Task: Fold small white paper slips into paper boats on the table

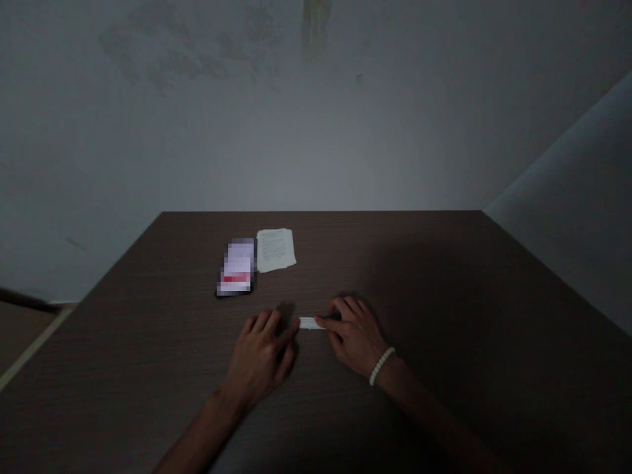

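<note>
A narrow white strip of what looks like folded paper (309, 323) lies flat on the brown table, between my two hands. My left hand (261, 352) pinches or presses its left end with the fingertips. At the strip's right end, my right hand (355, 332) has its fingers on the paper, and a beaded bracelet circles that wrist. The fingers of both hands are bent, and the strip's ends are partly hidden under them.
Farther back on the table (424, 408), a phone (237, 266) with a blurred screen lies beside a small stack of printed paper sheets (275, 250). A stained grey wall (316, 131) stands behind the table's far edge.
</note>
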`<state>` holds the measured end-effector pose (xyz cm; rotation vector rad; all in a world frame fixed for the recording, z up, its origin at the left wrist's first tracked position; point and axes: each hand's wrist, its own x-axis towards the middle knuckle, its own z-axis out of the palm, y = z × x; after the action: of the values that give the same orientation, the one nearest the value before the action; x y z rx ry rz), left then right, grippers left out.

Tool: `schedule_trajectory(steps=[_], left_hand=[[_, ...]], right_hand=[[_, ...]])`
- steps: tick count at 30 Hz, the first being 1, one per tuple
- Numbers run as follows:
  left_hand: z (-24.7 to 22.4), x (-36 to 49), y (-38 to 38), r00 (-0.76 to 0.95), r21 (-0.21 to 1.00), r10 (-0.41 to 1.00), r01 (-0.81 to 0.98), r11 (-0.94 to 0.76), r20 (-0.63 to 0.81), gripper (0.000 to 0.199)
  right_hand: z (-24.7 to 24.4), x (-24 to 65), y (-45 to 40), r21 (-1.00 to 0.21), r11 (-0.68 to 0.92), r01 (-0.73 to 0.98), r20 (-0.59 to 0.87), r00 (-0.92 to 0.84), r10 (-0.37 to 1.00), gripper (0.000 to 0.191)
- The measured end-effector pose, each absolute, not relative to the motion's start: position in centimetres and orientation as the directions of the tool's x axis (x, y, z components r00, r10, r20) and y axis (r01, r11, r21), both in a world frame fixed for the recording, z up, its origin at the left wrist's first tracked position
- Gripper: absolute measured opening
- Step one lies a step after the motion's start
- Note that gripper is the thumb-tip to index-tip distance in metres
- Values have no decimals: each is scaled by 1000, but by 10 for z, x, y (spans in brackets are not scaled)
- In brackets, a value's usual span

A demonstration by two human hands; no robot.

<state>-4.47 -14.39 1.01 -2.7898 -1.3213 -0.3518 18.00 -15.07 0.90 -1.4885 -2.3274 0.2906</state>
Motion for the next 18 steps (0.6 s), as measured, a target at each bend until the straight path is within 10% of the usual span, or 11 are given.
schedule_trajectory(steps=[18], left_hand=[[3, -46, -144, 575, 124, 758, 765, -631, 308, 29]], right_hand=[[6, 184, -145, -395, 462, 794, 211, -411, 887, 36]])
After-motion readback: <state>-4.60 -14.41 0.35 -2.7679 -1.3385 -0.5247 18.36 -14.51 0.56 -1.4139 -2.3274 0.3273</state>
